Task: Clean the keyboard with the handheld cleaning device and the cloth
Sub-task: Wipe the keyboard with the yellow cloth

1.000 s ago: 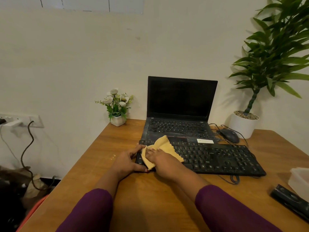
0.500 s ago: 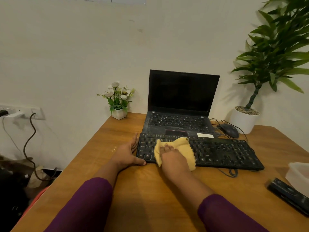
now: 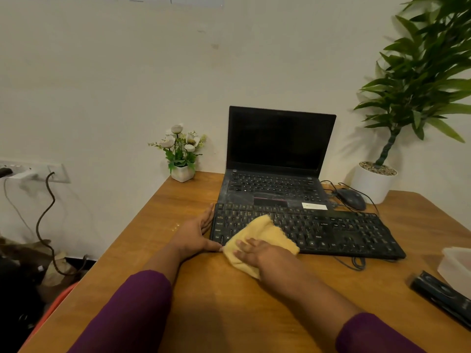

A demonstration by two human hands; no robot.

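A black keyboard (image 3: pixel 318 231) lies across the middle of the desk (image 3: pixel 229 309), its long side running left to right and its far edge right up against the front of an open laptop (image 3: pixel 279 159) that stands toward the far edge with a dark screen. The left hand (image 3: pixel 193 233) is at the keyboard's left end, fingers straight and laid against that end, thumb stretched along the near edge; it grasps nothing. The right hand (image 3: pixel 257 252) lies palm down on a yellow cloth (image 3: pixel 266 234), its fingers spread fairly flat on top and pressing the cloth down rather than closing round it. The cloth covers the near-left part of the keyboard and spills over the keyboard's near edge onto the desk under the palm. Both forearms wear purple sleeves (image 3: pixel 132 312). A black handheld device (image 3: pixel 441 299) lies untouched by the right edge of the desk, well apart from both hands, with a translucent container (image 3: pixel 456 263) just beyond it. A dark mouse (image 3: pixel 351 198) sits to the right of the laptop, its cable trailing nearby. A small white pot of flowers (image 3: pixel 181 159) stands at the far edge left of the laptop, and a large potted plant (image 3: pixel 374 180) stands near the far right corner.
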